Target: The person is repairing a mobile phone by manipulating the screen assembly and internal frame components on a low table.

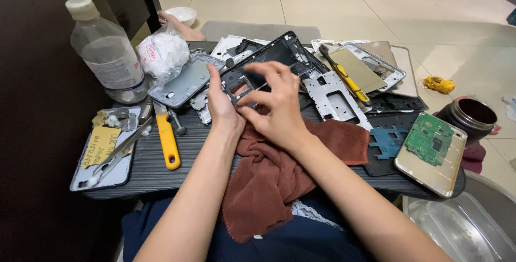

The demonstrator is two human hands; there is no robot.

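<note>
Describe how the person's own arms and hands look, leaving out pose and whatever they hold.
Both forearms are bare, with no sleeves in view. The left hand and right hand wear no gloves, and no rings, watch or bracelet show. The fingernails are short and unpainted as far as the view tells. No markings show on either arm.

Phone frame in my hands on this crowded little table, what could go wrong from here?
1. The gold phone back with the green circuit board hangs over the table edge; a nudge could drop it.
2. The plastic bottle stands close to the left hand; an elbow swing might tip it onto parts.
3. The right hand works the black phone frame above the brown cloth; tiny parts could vanish in its folds.
</note>
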